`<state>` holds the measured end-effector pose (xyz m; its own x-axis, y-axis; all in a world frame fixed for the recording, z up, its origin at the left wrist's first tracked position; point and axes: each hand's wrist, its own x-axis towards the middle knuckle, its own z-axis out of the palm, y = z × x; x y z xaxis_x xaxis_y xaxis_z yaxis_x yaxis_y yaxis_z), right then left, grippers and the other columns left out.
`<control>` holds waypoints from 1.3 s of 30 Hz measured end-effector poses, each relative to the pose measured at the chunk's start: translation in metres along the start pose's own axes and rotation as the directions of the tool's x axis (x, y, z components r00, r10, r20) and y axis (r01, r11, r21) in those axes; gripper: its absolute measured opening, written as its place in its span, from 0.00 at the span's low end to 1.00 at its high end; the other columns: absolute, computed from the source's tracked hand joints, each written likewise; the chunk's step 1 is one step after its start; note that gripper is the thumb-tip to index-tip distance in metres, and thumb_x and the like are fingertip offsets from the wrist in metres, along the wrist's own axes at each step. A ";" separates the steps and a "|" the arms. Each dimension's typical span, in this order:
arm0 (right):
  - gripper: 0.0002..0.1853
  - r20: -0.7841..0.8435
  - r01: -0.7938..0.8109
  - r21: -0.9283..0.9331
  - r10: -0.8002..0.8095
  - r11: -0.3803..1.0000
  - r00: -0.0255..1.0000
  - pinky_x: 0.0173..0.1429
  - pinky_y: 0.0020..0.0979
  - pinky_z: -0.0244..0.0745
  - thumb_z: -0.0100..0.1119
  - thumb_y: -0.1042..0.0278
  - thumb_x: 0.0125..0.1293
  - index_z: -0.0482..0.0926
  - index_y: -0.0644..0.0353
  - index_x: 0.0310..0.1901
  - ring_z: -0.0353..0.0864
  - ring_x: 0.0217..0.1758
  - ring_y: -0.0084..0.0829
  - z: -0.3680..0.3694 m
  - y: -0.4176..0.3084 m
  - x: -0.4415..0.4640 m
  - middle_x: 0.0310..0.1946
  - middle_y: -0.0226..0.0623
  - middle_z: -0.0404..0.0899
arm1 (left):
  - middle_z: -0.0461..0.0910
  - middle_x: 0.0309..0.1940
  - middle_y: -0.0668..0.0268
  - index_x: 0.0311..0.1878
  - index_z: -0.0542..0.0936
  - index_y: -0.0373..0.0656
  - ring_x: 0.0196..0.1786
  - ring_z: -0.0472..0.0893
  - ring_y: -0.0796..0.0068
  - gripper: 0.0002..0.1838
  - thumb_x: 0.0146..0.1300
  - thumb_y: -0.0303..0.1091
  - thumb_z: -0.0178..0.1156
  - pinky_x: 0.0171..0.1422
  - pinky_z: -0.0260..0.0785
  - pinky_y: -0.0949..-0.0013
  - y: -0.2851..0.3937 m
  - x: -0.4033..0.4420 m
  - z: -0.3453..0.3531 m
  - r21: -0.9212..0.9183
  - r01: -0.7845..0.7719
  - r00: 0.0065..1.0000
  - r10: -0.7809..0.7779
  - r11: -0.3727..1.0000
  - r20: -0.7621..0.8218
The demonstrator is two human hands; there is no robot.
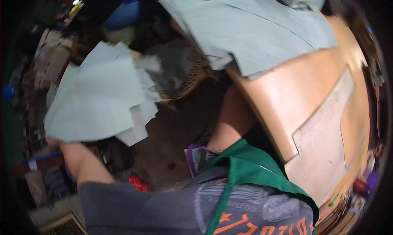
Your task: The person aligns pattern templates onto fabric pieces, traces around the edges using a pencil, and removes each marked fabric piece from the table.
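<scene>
My left hand [52,142] is at the far left, at the end of my outstretched arm. It grips the lower edge of several pale blue, leather-like sheets [96,95] with ragged, notched edges. Most of its fingers are hidden behind the sheets, which hang out over the floor, away from the table. My right hand does not show. A large pale blue hide-like sheet [262,34] lies across the tan table [278,95] and overhangs its edge. Nearer me on the same table lies a greyish cut piece [319,140] with a long narrow arm.
A basket-like container [192,77] with a perforated rim holds grey scraps beyond the sheets. A red object [138,183] lies on the dark floor [163,140]. A person in blue [125,13] is at the top. Bottles and small items [362,188] crowd the lower right edge.
</scene>
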<state>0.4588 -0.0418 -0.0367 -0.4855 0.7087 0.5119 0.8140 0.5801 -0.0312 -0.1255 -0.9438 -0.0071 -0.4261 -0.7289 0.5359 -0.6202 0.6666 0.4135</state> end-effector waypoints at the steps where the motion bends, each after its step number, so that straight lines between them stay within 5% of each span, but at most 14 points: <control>1: 0.23 0.046 -0.067 -0.030 0.069 0.997 0.997 0.51 0.33 0.66 0.51 0.58 0.62 0.69 0.71 0.50 0.72 0.47 0.45 0.000 0.012 -0.002 0.46 0.56 0.71 | 0.72 0.42 0.53 0.43 0.74 0.41 0.46 0.70 0.56 0.21 0.47 0.41 0.63 0.51 0.62 0.57 -0.018 -0.001 0.002 0.063 0.025 0.999 -0.027 0.998 0.038; 3: 0.20 0.105 -0.343 -0.183 0.365 0.922 0.925 0.42 0.37 0.68 0.50 0.58 0.62 0.73 0.72 0.42 0.73 0.37 0.48 0.013 0.046 -0.009 0.36 0.59 0.73 | 0.72 0.43 0.53 0.43 0.74 0.42 0.46 0.69 0.55 0.21 0.47 0.41 0.63 0.52 0.62 0.56 -0.043 -0.011 0.004 0.171 0.076 0.991 -0.093 0.982 0.099; 5: 0.23 0.158 -0.385 -0.243 0.428 0.890 0.890 0.35 0.39 0.65 0.51 0.54 0.60 0.72 0.75 0.34 0.70 0.29 0.46 0.008 0.042 -0.010 0.23 0.60 0.68 | 0.71 0.43 0.53 0.44 0.74 0.42 0.47 0.69 0.54 0.21 0.47 0.41 0.63 0.52 0.61 0.55 -0.056 -0.026 0.006 0.263 0.122 0.978 -0.160 0.957 0.131; 9: 0.24 0.109 -0.382 -0.279 0.424 0.881 0.899 0.37 0.41 0.65 0.50 0.52 0.60 0.71 0.73 0.32 0.70 0.32 0.50 0.012 0.050 -0.018 0.25 0.57 0.69 | 0.70 0.45 0.52 0.45 0.73 0.43 0.49 0.68 0.53 0.21 0.48 0.41 0.62 0.53 0.60 0.52 -0.040 -0.083 -0.001 0.465 0.217 0.976 -0.200 0.858 -0.086; 11: 0.23 0.049 -0.406 -0.279 0.435 0.870 0.899 0.39 0.43 0.63 0.49 0.51 0.61 0.70 0.71 0.31 0.69 0.35 0.52 0.017 0.053 -0.024 0.28 0.56 0.70 | 0.70 0.46 0.52 0.45 0.73 0.43 0.50 0.67 0.52 0.21 0.48 0.41 0.62 0.54 0.60 0.51 0.016 -0.111 -0.010 0.259 0.023 0.901 0.092 0.966 -0.424; 12: 0.22 0.031 -0.376 -0.286 0.400 0.881 0.916 0.42 0.43 0.63 0.49 0.52 0.61 0.70 0.70 0.33 0.69 0.38 0.52 0.020 0.059 -0.027 0.30 0.55 0.70 | 0.70 0.46 0.51 0.45 0.73 0.44 0.50 0.67 0.51 0.21 0.48 0.41 0.62 0.54 0.60 0.51 0.064 -0.123 -0.019 0.088 -0.267 0.818 0.274 0.960 -0.506; 14: 0.22 0.015 -0.397 -0.285 0.418 0.872 0.908 0.41 0.43 0.63 0.49 0.52 0.61 0.70 0.70 0.33 0.69 0.38 0.52 0.020 0.056 -0.029 0.31 0.54 0.70 | 0.73 0.44 0.57 0.45 0.74 0.43 0.49 0.70 0.58 0.16 0.52 0.36 0.61 0.55 0.60 0.56 0.191 -0.167 -0.045 -0.309 -0.757 0.638 0.550 0.575 -0.539; 16: 0.21 -0.004 -0.387 -0.264 0.400 0.883 0.916 0.42 0.42 0.64 0.50 0.53 0.61 0.70 0.69 0.34 0.69 0.37 0.51 0.020 0.055 -0.029 0.30 0.54 0.70 | 0.76 0.44 0.62 0.44 0.75 0.38 0.47 0.74 0.69 0.13 0.55 0.29 0.59 0.53 0.65 0.69 0.311 -0.253 -0.073 -0.805 -0.564 0.632 0.724 0.185 -0.276; 20: 0.20 0.007 -0.449 -0.246 0.464 0.859 0.886 0.41 0.41 0.64 0.51 0.54 0.60 0.71 0.68 0.35 0.70 0.36 0.49 0.011 0.032 -0.024 0.31 0.52 0.70 | 0.74 0.43 0.51 0.41 0.75 0.34 0.50 0.71 0.54 0.24 0.48 0.45 0.64 0.54 0.64 0.61 0.431 -0.427 -0.111 -0.802 -0.475 0.003 0.910 -0.363 -0.414; 23: 0.21 0.035 -0.489 -0.195 0.504 0.850 0.863 0.41 0.41 0.65 0.51 0.53 0.60 0.72 0.68 0.35 0.70 0.36 0.49 0.007 0.028 -0.024 0.32 0.52 0.70 | 0.74 0.45 0.54 0.44 0.75 0.36 0.50 0.72 0.55 0.28 0.47 0.50 0.62 0.53 0.65 0.61 0.453 -0.486 -0.131 -0.845 -0.463 -0.140 0.963 -0.268 -0.229; 26: 0.21 0.014 -0.492 -0.187 0.503 0.850 0.864 0.42 0.42 0.64 0.52 0.53 0.59 0.72 0.69 0.35 0.70 0.37 0.50 0.007 0.028 -0.025 0.32 0.53 0.70 | 0.71 0.49 0.56 0.45 0.75 0.40 0.53 0.70 0.60 0.27 0.48 0.51 0.61 0.55 0.64 0.60 0.464 -0.508 -0.144 -0.833 -0.552 -0.103 0.995 -0.047 0.012; 29: 0.21 -0.055 -0.437 -0.188 0.435 0.879 0.899 0.41 0.42 0.64 0.52 0.53 0.59 0.71 0.70 0.32 0.70 0.36 0.51 0.013 0.033 -0.027 0.30 0.53 0.70 | 0.70 0.51 0.61 0.45 0.76 0.44 0.56 0.67 0.64 0.22 0.51 0.49 0.59 0.56 0.61 0.56 0.486 -0.516 -0.095 -0.750 -0.660 0.070 0.997 0.026 -0.028; 32: 0.22 0.011 -0.471 -0.190 0.481 0.862 0.877 0.43 0.42 0.64 0.51 0.53 0.59 0.71 0.70 0.34 0.70 0.39 0.52 0.011 0.035 -0.025 0.32 0.54 0.70 | 0.69 0.50 0.65 0.46 0.75 0.48 0.58 0.64 0.64 0.19 0.53 0.47 0.57 0.57 0.58 0.52 0.504 -0.503 -0.048 -0.785 -0.598 0.040 0.984 0.161 0.172; 39: 0.22 0.026 -0.498 -0.198 0.512 0.844 0.859 0.45 0.42 0.64 0.50 0.52 0.60 0.71 0.70 0.36 0.69 0.40 0.51 0.010 0.030 -0.026 0.34 0.53 0.70 | 0.75 0.41 0.64 0.38 0.72 0.46 0.47 0.73 0.62 0.09 0.58 0.39 0.50 0.45 0.65 0.53 0.514 -0.491 -0.067 -0.622 -0.782 0.007 0.998 0.046 0.065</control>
<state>0.4924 -0.0385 -0.0595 -0.0083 0.9158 0.4016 0.9922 0.0576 -0.1109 -0.1905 -0.2331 -0.0082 -0.6648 0.6500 0.3680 0.7141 0.6977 0.0576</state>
